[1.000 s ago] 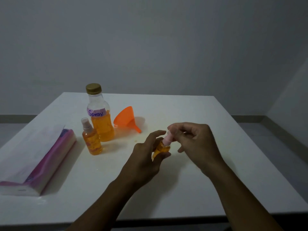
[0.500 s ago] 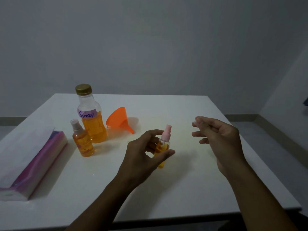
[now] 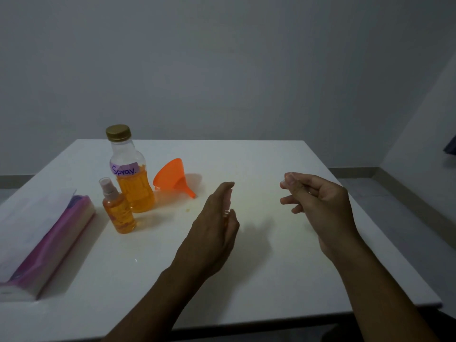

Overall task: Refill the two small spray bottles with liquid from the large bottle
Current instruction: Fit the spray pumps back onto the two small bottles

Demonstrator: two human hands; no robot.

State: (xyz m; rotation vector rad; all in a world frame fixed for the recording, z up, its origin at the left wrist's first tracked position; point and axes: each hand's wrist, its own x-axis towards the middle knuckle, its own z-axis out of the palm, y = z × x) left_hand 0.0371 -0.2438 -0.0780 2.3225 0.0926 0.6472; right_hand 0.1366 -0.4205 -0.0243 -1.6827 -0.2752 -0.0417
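White table (image 3: 271,169): left hand (image 3: 212,228) wraps a mostly hidden small spray bottle (image 3: 226,214) w/ orange liquid at centre. Right hand (image 3: 318,201), 3 o'clock, pinches a clear cap (image 3: 283,179). Second spray bottle (image 3: 118,208) touching capped "Spray" bottle (image 3: 129,174), 10 o'clock.

On the table (image 3: 246,280), a small spray bottle (image 3: 118,208) stands before the large bottle (image 3: 130,174), the funnel (image 3: 172,177) to their right.

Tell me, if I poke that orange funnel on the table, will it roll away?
Probably it would roll, but only in a curve: the funnel lies on its side, wide mouth at one end and thin spout touching the table at the other. It looks like thin plastic, so likely light and easy to push. It seems unlikely to break.
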